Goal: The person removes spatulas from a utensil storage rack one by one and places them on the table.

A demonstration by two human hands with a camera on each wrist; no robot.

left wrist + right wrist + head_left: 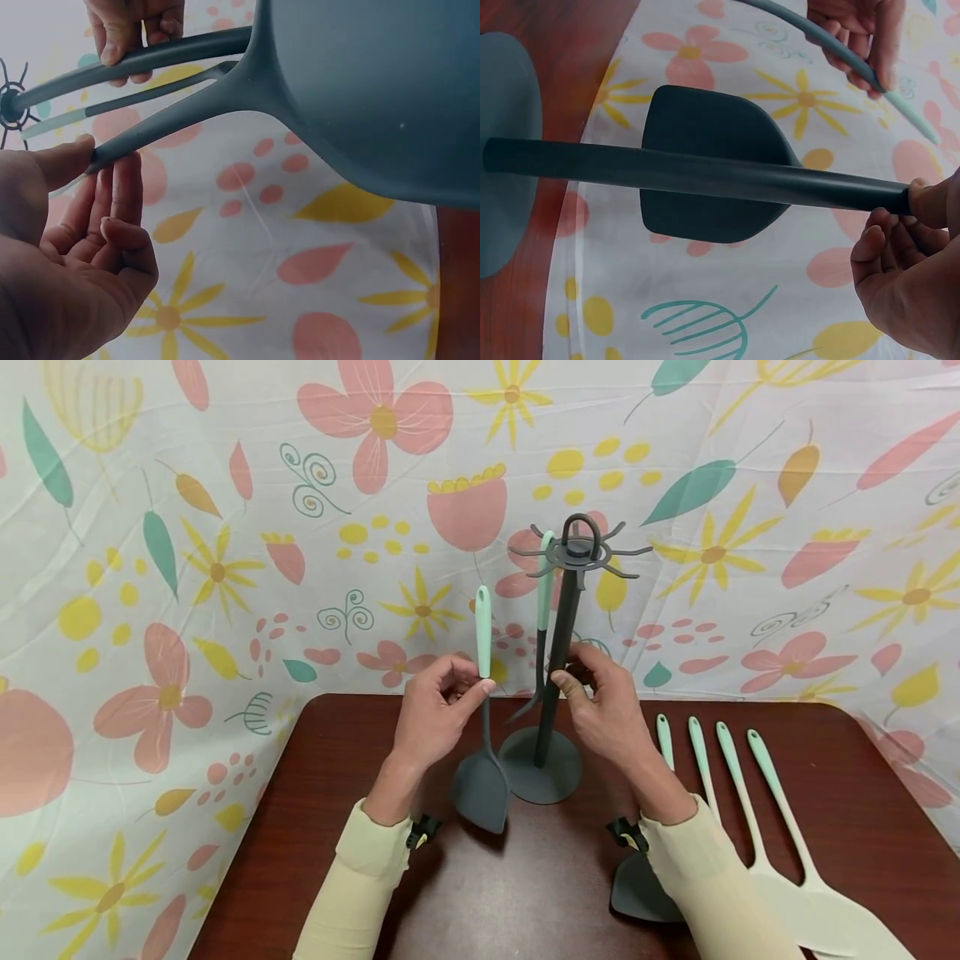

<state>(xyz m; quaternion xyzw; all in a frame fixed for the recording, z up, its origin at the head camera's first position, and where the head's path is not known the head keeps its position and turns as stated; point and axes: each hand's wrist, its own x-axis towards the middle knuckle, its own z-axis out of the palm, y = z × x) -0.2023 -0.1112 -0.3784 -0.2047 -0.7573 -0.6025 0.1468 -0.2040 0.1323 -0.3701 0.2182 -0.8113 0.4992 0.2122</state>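
Note:
My left hand [438, 710] pinches a spatula between thumb and fingers, just where its mint handle [483, 631] meets the grey shaft. The spatula hangs upright, its broad grey blade [482, 789] pointing down; in the left wrist view that blade [375, 97] fills the upper right. With thumb and fingertips, my right hand [606, 702] grips the dark pole [705, 169] of a utensil stand. Another mint-handled spatula [545, 597] hangs from a hook on the stand's left side. Its grey blade [720, 112] shows behind the pole in the right wrist view.
The stand's hook ring [577, 553] has a loop on top, and its round base [538, 777] sits on the brown table [300, 860]. Several mint-handled utensils [765, 760] lie at the right, partly hidden by my right sleeve. A flowered cloth [225, 527] hangs behind.

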